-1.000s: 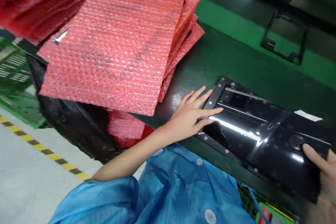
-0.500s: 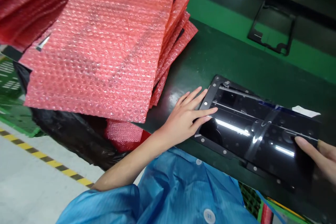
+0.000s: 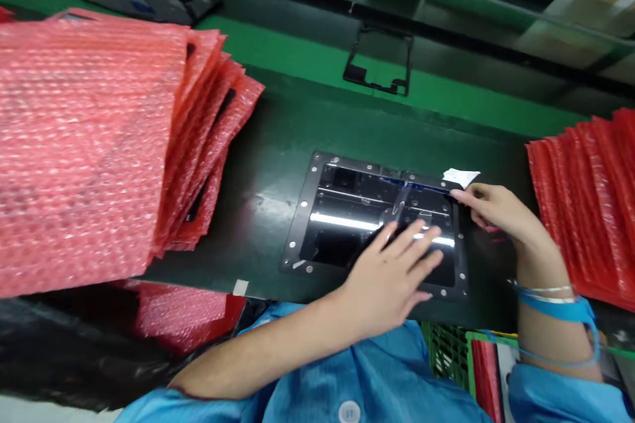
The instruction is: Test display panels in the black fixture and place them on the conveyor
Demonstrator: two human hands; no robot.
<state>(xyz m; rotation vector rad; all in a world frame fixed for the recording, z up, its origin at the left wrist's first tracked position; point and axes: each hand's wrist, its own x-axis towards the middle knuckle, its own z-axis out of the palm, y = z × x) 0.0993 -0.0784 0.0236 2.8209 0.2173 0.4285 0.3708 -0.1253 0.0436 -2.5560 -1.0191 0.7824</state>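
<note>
A glossy black screen panel lies inside a flat black frame dotted with round silvery spots, on the dark green bench. A strip of clear film crosses the panel near its middle. My left hand rests on the panel's lower middle, palm down and fingers spread. At the upper right corner my right hand is closed, its thumb and fingertips against the edge; what they pinch is hidden. A crumpled white paper lies just above that corner.
Red bubble-wrap sleeves are stacked on the left, with dark items inside some. More red sleeves stand at the right. A thin black frame leans at the back. A green crate sits below the bench edge.
The view has swung right. My left hand has moved from the frame's left edge onto the panel, and my right hand to the upper right corner. The panel now lies squarely within the frame.
</note>
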